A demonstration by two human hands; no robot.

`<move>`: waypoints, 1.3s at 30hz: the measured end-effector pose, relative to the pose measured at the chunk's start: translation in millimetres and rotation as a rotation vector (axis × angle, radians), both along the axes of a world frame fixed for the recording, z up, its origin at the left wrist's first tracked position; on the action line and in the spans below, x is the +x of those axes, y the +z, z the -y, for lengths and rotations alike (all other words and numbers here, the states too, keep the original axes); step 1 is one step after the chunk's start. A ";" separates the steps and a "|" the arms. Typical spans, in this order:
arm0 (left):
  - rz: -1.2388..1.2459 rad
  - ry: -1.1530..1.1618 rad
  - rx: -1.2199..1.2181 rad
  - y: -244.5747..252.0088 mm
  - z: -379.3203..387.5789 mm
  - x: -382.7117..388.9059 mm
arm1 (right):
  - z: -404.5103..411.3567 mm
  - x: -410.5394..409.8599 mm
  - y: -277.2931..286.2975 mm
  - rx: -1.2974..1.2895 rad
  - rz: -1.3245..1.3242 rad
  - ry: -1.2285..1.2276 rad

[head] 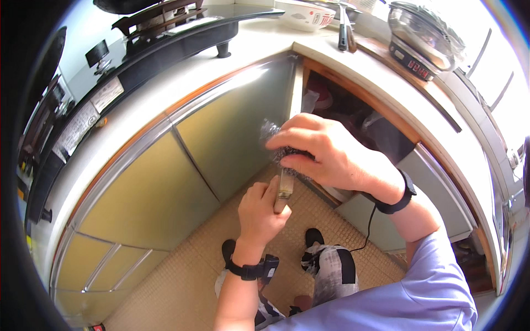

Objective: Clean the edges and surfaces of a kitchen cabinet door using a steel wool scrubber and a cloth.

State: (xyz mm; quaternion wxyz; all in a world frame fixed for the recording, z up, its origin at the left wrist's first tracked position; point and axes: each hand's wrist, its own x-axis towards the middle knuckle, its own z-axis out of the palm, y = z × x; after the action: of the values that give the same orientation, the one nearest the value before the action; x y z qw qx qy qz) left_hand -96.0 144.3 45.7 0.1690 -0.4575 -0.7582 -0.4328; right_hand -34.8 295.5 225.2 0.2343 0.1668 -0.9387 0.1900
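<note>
My left hand (261,213) is closed around the handle of a narrow kitchen tool (285,188), which points up and away from me over the floor. A metal collar shows just past my fingers. My right hand (331,153) grips a steel wool scrubber (270,131) and presses it around the tool's upper part. That hand and the wool cover the far end, so the kind of tool cannot be told. Both hands are close together in front of the cabinet corner, each wrist wearing a black strap.
On the left counter stands a black gas stove (153,66). At the back are a patterned bowl (305,16), handled utensils (343,29) and a steel electric pot (426,41) on a wooden board (372,46). Below are yellowish cabinet doors (145,194) and an open cabinet (352,103). A cable (369,225) hangs by my right arm.
</note>
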 end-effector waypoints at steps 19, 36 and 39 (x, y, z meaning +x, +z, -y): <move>0.065 0.000 0.026 -1.1 13.4 0.3 | -29.1 -34.2 -23.7 -0.051 -0.068 -0.170; 0.072 0.012 0.030 0.5 14.7 3.4 | -40.1 -41.4 -26.7 -0.041 -0.107 -0.187; 0.042 -0.056 0.039 -5.1 9.8 5.1 | -62.5 -50.2 -33.1 -0.043 -0.168 -0.223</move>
State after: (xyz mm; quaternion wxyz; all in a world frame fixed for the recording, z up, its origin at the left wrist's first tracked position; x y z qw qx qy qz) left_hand -90.8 134.4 40.7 0.1499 -0.4659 -0.7400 -0.4614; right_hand -85.0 358.0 192.1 0.3352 0.0720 -0.9242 0.1681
